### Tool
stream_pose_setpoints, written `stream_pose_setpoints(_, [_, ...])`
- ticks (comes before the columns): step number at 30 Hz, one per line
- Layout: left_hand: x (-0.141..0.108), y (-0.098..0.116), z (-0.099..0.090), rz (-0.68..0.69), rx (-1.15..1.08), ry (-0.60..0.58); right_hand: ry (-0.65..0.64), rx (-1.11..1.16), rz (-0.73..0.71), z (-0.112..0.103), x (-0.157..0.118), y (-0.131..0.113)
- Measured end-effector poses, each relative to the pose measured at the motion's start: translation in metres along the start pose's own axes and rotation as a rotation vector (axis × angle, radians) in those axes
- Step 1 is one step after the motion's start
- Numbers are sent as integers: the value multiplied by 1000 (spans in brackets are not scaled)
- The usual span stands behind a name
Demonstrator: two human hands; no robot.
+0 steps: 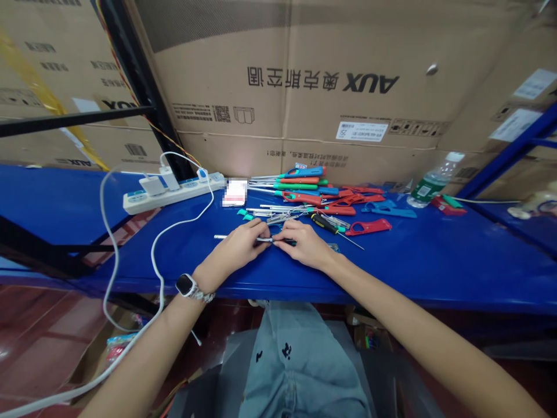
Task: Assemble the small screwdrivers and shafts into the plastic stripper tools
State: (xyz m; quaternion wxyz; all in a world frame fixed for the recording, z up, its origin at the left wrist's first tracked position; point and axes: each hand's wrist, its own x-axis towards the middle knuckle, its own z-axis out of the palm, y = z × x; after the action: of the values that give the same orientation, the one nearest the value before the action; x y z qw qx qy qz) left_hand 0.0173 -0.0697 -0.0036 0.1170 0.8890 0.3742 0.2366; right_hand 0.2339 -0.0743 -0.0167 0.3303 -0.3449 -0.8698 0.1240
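Note:
My left hand (241,247) is closed around a thin silver lighter tube (220,237), whose tip sticks out to the left above the blue shelf top. My right hand (304,242) pinches the same piece at its right end, and a dark part shows under its fingers. The fingertips of both hands nearly meet. Just beyond them lie several long-neck lighters (304,198) with red, green and blue handles. By my right hand is a screwdriver (324,224) with a black and yellow handle. A loose red handle shell (369,227) lies further right.
A white power strip (174,194) with chargers and a trailing white cable (157,255) stands at the left. A water bottle (430,184) is at the back right. Large cardboard (304,110) walls off the back. Blue handle shells (389,209) and small green pieces (245,215) lie about.

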Motion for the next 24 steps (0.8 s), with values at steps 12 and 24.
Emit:
stream_pose_setpoints(12, [-5, -6, 0, 60, 25, 42, 7, -131, 52, -9, -2, -13])
stream_pose_setpoints(24, [-1, -7, 4, 148, -53, 89, -87, -194, 51, -15, 0, -7])
